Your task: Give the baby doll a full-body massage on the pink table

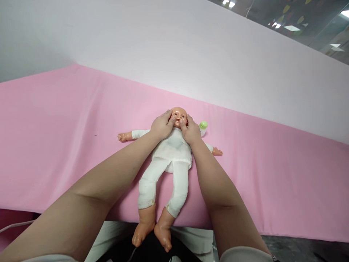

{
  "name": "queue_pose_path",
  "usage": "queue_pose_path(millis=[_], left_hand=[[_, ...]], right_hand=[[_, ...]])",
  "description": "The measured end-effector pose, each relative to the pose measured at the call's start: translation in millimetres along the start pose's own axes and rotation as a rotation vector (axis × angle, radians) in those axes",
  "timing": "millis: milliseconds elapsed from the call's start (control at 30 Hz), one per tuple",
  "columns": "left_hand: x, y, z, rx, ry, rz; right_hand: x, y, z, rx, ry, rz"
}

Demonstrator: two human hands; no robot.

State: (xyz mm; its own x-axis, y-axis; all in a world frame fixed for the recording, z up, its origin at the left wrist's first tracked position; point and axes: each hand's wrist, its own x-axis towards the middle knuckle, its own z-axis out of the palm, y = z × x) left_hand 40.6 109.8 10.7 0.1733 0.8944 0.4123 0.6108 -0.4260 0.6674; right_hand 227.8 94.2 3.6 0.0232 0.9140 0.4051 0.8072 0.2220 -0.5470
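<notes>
Doll (170,153) lies face-up on pink sheet (68,138), feet hanging past the near edge. Left hand (161,126) and right hand (191,131) cup the doll's head, thumbs pressed to its cheeks (loose contact, not clamped). Green-capped bottle (203,126) just beside right hand.

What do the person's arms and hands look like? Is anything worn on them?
Both arms are bare from the upper arm down. A short, pale sleeve edge shows at the bottom of the picture on each arm. The left hand and right hand have no gloves. No rings, watch or bracelets show. The fingernails look short and plain, though they are too small to be sure.
</notes>
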Motion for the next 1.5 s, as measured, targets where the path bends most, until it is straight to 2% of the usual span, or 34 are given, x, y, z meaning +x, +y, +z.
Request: queue_pose_path(millis=[167, 300, 500, 667, 767, 933, 1167, 1300, 1500], left_hand=[[4, -7, -6.1, -0.041, -0.08, 0.0], [7, -12, -7.1, -0.042, -0.103, -0.001], [3, -4, -5.5, 0.037, -0.051, -0.037], [3, 2, -13.2, 0.028, -0.094, -0.022], [4, 0, -15.9, 0.011, -0.111, -0.018], [4, -6, -12.3, -0.043, -0.072, -0.038], [6, -20, -2.6, -0.144, -0.016, -0.047], [8, -27, 1.3, -0.218, -0.024, -0.062], [6, -24, -0.4, -0.257, -0.017, -0.098]], right_hand=[[3, 0, -7, 0.089, -0.118, 0.045], [5, 0, -8, 0.086, -0.15, 0.073], [6, 3, -4, 0.123, -0.106, 0.116], [5, 3, -6, 0.16, -0.102, 0.114], [5, 2, -8, 0.137, -0.104, 0.102], [5, 3, -7, 0.064, -0.095, 0.071], [5, 13, -4, 0.182, -0.074, 0.01], [3, 15, -1, 0.215, -0.029, 0.0], [0, 13, 3, 0.199, 0.017, 0.026]])
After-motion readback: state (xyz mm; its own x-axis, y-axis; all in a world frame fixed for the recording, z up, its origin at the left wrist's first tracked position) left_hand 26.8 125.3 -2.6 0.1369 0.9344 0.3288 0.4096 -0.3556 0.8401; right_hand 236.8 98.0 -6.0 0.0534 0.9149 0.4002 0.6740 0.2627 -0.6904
